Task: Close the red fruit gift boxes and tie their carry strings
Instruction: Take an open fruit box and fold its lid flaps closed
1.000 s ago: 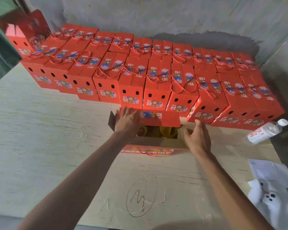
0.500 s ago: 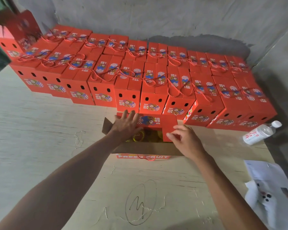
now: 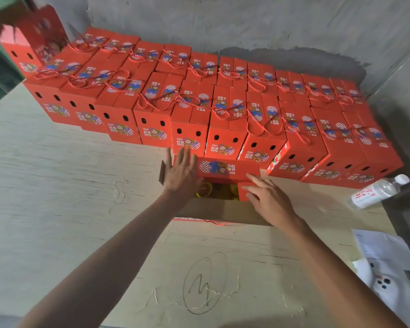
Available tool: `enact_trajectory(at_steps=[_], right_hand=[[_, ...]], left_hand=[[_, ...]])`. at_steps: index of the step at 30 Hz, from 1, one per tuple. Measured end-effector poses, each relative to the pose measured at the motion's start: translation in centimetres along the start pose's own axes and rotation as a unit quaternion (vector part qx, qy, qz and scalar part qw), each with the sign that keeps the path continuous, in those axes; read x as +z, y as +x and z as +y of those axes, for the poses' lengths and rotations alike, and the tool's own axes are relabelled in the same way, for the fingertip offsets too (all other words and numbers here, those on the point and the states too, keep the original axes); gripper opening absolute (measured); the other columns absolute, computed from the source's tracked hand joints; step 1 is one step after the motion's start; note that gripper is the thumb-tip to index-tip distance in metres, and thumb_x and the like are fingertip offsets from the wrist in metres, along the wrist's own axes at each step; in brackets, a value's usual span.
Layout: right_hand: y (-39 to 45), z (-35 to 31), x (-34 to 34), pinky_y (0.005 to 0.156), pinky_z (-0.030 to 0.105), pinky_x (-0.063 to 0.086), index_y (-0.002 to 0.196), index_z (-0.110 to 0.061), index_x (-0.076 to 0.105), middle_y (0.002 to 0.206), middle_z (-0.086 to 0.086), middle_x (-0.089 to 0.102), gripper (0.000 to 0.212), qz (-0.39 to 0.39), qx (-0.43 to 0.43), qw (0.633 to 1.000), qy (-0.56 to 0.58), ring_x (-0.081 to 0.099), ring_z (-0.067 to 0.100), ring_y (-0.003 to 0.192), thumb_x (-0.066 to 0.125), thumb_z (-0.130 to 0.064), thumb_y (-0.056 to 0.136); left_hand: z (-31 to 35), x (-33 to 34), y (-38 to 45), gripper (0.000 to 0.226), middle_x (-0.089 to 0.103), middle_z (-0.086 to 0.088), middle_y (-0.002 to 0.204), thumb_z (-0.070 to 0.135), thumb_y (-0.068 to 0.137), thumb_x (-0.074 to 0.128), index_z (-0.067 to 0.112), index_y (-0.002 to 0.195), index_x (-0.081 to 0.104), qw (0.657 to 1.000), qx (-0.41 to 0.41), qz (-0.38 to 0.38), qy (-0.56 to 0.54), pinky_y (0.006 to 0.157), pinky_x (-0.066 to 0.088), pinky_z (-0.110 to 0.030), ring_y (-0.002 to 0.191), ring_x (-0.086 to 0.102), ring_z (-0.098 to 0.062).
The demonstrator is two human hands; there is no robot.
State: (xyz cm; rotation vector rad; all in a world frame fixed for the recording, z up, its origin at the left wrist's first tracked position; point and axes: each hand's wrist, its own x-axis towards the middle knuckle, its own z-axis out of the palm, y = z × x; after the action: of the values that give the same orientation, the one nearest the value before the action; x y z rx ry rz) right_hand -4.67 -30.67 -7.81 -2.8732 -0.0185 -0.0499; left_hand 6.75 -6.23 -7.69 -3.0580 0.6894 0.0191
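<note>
Upper left of the frame: one red box (image 3: pixel 21 55) with its flap standing up, print blurred. Across the upper half, rows of closed red gift boxes (image 3: pixel 199 110) packed side by side against a grey concrete wall (image 3: pixel 246 22), red carry strings (image 3: pixel 258 121) tied over their tops; each shows a blue-and-white checkered cartoon label, the writing too small to read. Everything sits on a pale plywood table (image 3: pixel 57 185), with a hand-drawn oval scribble (image 3: pixel 205 284) in the lower centre. Centre frame: the open red box (image 3: pixel 225 210), just in front of the closed rows, brown inner flap facing the camera, yellow fruit (image 3: pixel 219 191) visible inside, far lid flap (image 3: pixel 223 168) with the same label partly folded over; white letters along its near bottom edge mostly hidden. Left hand (image 3: pixel 181 176) lies flat, fingers straight and spread, on the left end of that flap. Right hand (image 3: pixel 268 197) has fingers extended and pressing the right side flap (image 3: pixel 244 189) down, not curled round it. Right of centre: clear water bottle (image 3: pixel 378 191) lying on its side, white cap, red Chinese characters on the label. Lower right: white printed paper (image 3: pixel 384 254) and a white phone (image 3: pixel 386 288).
</note>
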Motion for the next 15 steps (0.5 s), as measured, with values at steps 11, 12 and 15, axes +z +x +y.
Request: enact_trajectory(at_steps=[11,12,15], right_hand=[[-0.3,0.3,0.9,0.105,0.04,0.048,0.129,-0.024,0.072,0.157,-0.008,0.046,0.03,0.014,0.014,0.998,0.066,0.04,0.017,0.144,0.063,-0.017,0.101],[-0.3,0.4,0.9,0.105,0.041,0.049,0.128,-0.025,0.072,0.157,-0.009,0.046,0.03,0.012,0.015,0.997,0.068,0.04,0.017,0.144,0.062,-0.017,0.101],[-0.2,0.5,0.8,0.105,0.04,0.049,0.129,-0.027,0.072,0.158,-0.011,0.044,0.03,0.007,0.014,0.998,0.065,0.038,0.015,0.145,0.059,-0.02,0.103]], left_hand=[[-2.1,-0.4,-5.3,0.063,0.062,0.002,0.142,0.065,0.095,0.052,0.026,0.143,0.054,0.947,-0.011,0.088,-0.31,0.098,0.056,-0.049,0.122,0.061,-0.022],[-2.3,-0.5,-5.4,0.065,0.066,0.003,0.136,0.071,0.094,0.043,0.028,0.14,0.057,0.944,0.006,0.079,-0.32,0.094,0.058,-0.048,0.114,0.065,-0.02],[-3.6,0.3,-5.6,0.051,0.075,0.001,0.113,0.058,0.105,0.035,0.022,0.122,0.068,0.934,0.109,0.134,-0.314,0.075,0.064,-0.043,0.09,0.069,-0.015]])
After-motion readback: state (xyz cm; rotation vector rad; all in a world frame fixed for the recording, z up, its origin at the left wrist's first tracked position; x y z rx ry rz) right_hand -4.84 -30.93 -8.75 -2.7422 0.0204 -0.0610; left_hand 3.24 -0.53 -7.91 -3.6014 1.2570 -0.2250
